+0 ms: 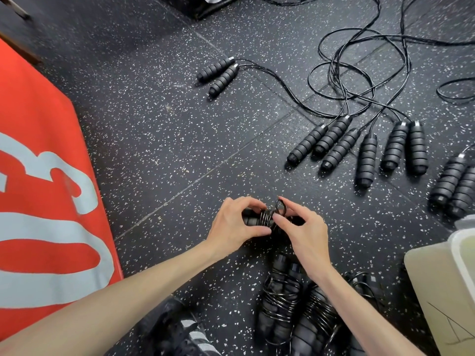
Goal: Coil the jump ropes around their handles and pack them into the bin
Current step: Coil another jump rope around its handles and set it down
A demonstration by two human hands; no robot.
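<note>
I see my left hand (237, 222) gripping the wrapped jump rope (266, 218) by its handles. My right hand (302, 229) pinches a small loop of cord (280, 207) on top of the coils.

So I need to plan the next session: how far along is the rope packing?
Roughly a third in. At least two coiled bundles lie by the person's feet, not yet in the bin. The left hand and right hand hold a nearly wound rope. About five pairs of loose handles still wait uncoiled.
</note>
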